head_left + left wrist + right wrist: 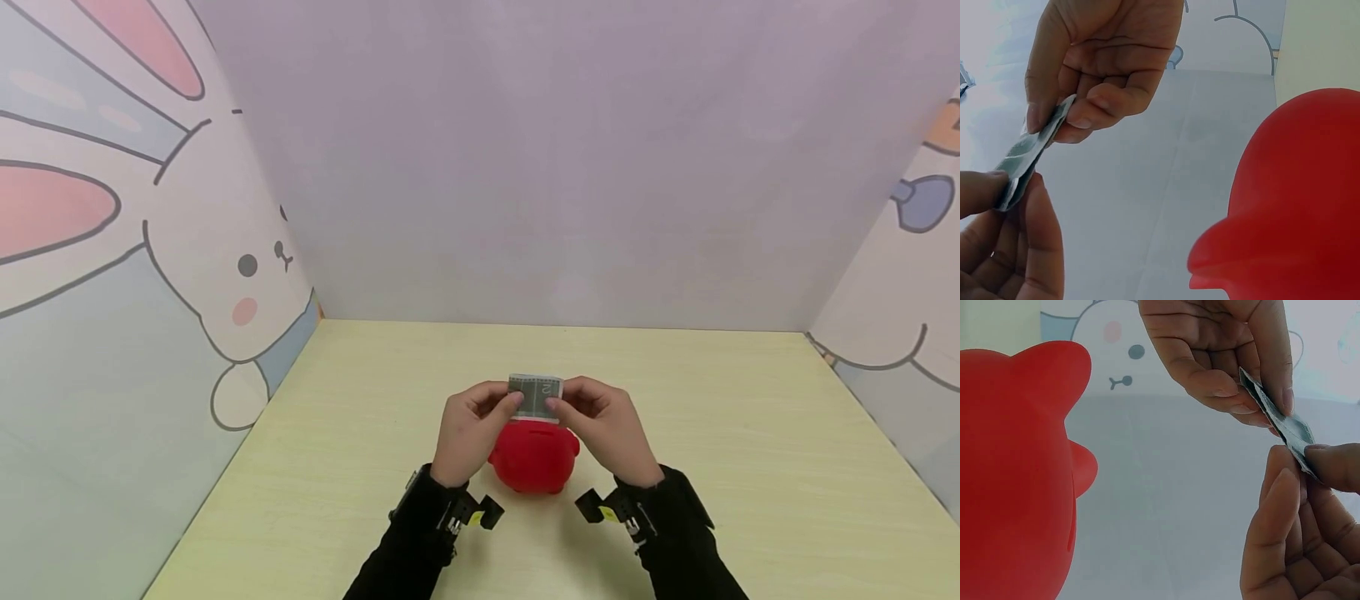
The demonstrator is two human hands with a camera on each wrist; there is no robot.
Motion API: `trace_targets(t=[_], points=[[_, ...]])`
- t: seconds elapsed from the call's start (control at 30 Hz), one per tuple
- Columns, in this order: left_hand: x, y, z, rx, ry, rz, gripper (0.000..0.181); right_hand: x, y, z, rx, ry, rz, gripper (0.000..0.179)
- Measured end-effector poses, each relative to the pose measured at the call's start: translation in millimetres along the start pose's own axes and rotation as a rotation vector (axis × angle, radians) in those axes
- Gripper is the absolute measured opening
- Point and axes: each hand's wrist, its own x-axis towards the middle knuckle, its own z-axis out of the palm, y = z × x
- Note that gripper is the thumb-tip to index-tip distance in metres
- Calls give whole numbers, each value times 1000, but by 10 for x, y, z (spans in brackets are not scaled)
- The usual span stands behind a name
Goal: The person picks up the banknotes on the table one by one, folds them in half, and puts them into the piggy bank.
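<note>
A small folded banknote [535, 396], greenish grey with a pale edge, is stretched between my two hands. My left hand [468, 433] pinches its left end between thumb and fingers. At the other end, my right hand [611, 429] has the same kind of pinch. In the left wrist view the folded layers of the banknote [1025, 153] show from the side. A red piggy bank [534, 458] stands on the table just below the note, with a narrow slot in its top. The right wrist view shows the piggy bank [1016, 469] apart from the note and both hands.
The pale wooden table [300, 467] spreads around the piggy bank. A plain light wall [555, 167] closes off the back, and panels with cartoon drawings stand at the left [90, 400] and right. Black sleeves and wrist cameras cover both wrists.
</note>
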Motion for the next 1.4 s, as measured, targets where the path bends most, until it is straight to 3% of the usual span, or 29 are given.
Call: trace_targets(t=[0.47,0.7,1.17,1.4], points=[[-12,15,6,-5,-2,24,22,0,8,10,19,29,18,13],[-27,61,2,-9,7,6,23,0,4,3,-1,62,33,14],[-57,103,16,-76,-71,50,24,-16,3,23,23,65,16,14],[-54,99,29,-36,-96,11,28,-21,-10,35,36,42,8,13]])
